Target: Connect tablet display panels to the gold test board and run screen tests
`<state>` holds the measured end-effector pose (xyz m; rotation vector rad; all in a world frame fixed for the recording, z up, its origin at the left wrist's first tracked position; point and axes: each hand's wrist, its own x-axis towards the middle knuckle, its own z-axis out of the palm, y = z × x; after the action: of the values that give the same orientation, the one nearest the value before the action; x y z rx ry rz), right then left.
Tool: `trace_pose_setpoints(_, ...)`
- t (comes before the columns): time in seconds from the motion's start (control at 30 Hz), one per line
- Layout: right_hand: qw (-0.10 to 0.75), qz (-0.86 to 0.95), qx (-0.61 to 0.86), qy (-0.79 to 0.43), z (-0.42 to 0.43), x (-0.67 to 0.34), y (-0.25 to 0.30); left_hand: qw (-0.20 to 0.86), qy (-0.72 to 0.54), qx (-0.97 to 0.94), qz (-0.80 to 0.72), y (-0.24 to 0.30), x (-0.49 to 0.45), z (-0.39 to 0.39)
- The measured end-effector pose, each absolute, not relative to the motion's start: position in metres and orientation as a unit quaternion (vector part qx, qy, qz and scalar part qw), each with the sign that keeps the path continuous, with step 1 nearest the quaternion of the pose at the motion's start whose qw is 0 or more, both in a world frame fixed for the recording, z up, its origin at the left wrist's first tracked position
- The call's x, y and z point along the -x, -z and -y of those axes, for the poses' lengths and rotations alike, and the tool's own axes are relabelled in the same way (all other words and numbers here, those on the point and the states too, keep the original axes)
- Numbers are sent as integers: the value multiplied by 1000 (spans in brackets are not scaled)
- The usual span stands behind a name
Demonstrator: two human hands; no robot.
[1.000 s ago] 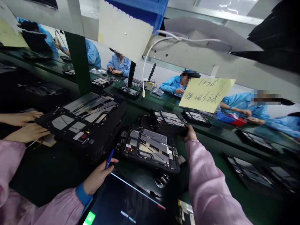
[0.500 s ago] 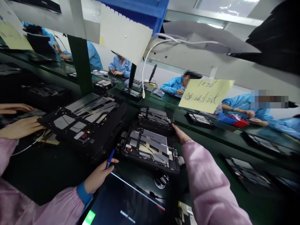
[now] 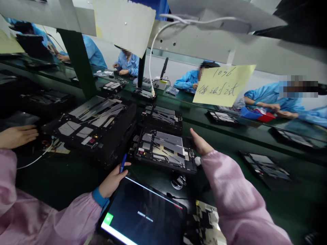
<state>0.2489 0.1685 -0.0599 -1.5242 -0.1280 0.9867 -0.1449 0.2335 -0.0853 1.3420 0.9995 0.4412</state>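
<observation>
My left hand [image 3: 112, 178] is closed around a blue pen [image 3: 123, 163], beside the upper left corner of a tablet [image 3: 150, 214] with a lit dark screen. My right hand [image 3: 200, 141] is open, fingers stretched out and pressed side by side, holding nothing. It hovers just right of two opened tablet-like devices with bare inner parts. The front device [image 3: 163, 153] lies nearest; the rear device [image 3: 162, 117] sits behind it. To their left stands a thick stack of similar opened devices [image 3: 92, 126].
Another person's hand [image 3: 19, 136] in a pink sleeve is at the left, near a white cable [image 3: 35, 160]. A handwritten yellow note [image 3: 223, 85] hangs from the shelf. More opened devices [image 3: 265, 166] lie at right. People in blue work across the bench.
My right hand has come off the rear device, which now lies flat behind the front one. My left hand keeps the pen. The other person's hand has drawn back from the stack. The view has shifted.
</observation>
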Motion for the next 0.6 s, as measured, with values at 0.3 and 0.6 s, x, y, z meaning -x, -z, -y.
trace_pose_setpoints(0.3, 558, 12, 649, -517, -126, -193, 56, 665, -219, -593, -398, 91, 144, -232)
trace_pose_setpoints(0.6, 581, 46, 664, -468, -151, -176, 50, 653, -215, -621, -376, 98, 141, -236)
